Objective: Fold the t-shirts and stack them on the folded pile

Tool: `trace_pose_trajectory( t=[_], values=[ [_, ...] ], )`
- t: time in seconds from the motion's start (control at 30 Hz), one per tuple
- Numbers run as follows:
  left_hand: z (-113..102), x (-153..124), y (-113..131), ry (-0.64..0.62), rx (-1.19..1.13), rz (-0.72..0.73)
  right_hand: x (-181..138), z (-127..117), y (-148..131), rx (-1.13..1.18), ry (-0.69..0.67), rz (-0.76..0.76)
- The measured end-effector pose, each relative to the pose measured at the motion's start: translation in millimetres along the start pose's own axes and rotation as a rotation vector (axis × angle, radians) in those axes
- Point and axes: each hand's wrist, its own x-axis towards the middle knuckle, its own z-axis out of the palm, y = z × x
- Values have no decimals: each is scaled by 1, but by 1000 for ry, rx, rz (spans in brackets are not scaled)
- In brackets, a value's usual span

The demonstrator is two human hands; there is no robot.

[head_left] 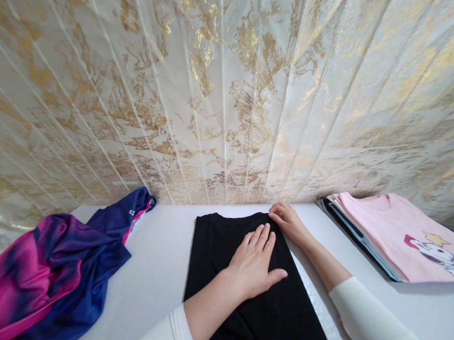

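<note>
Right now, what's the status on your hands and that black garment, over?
Left hand flat, open, on black garment. Right hand at its far right corner, grip unclear. Jersey left, folded stack right, both clear.

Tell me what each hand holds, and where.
Left hand presses flat on the black garment, gripping nothing. Right hand rests at its top right corner; a grip cannot be told.

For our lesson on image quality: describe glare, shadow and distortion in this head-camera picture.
Head view: the glossy gold-veined wall throws glare streaks; its panel seams fan outward, wide-angle distortion; soft shadow edges the pink shirt stack on the table; the black garment shows little detail.
</note>
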Motion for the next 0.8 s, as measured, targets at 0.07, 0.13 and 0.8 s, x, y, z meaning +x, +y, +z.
trace_pose_trajectory(
  t=[0.07, 0.13, 0.8],
  values=[
    [-1, -1, 1, 8, -3, -10, 0, 0, 2, -12, -14, -23],
    [-2, -1, 2, 19, -5, -15, -1, -1, 1, -20, -29, -40],
    [-9, 2, 3, 59, -10, 133, 1, 0, 3, -149, -5, -71]
  ],
)
